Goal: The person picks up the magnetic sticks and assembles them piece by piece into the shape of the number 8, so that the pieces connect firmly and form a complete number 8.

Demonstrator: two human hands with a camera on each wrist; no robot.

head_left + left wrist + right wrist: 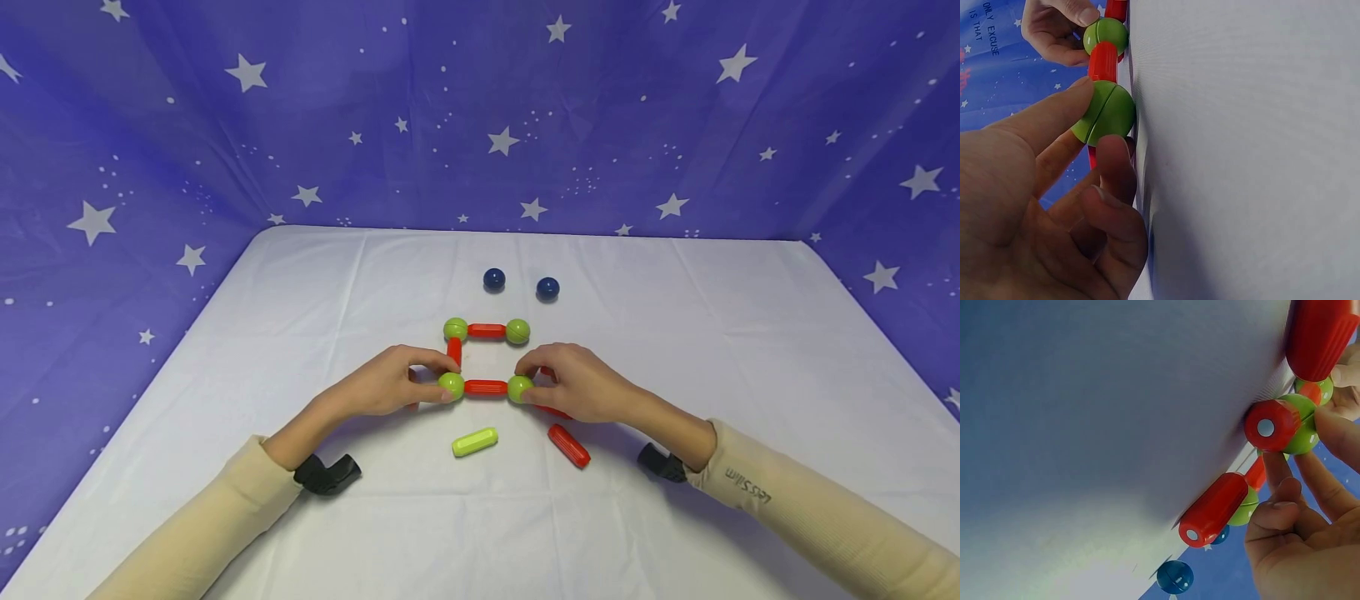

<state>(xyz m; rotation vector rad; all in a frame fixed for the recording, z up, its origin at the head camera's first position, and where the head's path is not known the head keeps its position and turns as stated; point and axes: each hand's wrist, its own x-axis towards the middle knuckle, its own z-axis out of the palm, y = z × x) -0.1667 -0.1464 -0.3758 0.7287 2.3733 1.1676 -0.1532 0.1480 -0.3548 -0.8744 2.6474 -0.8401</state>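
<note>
My left hand (386, 382) pinches a green ball (452, 386) between thumb and fingers; the left wrist view shows the same green ball (1110, 115). My right hand (581, 385) grips another green ball (520, 389), and a red rod (486, 387) lies between the two. In the right wrist view a red rod (1271, 426) with a round metal end touches the ball at my right hand. Another red rod (454, 353) runs from near the left ball to a back green ball (455, 330), which a red rod (487, 331) joins to a further green ball (517, 332).
Two dark blue balls (494, 279) lie at the back of the white table (337, 275). Nearer the front are a loose yellow-green rod (475, 442) and a loose red rod (569, 446). More red pieces are partly hidden by both hands. A purple star-patterned curtain (420, 100) surrounds the table.
</note>
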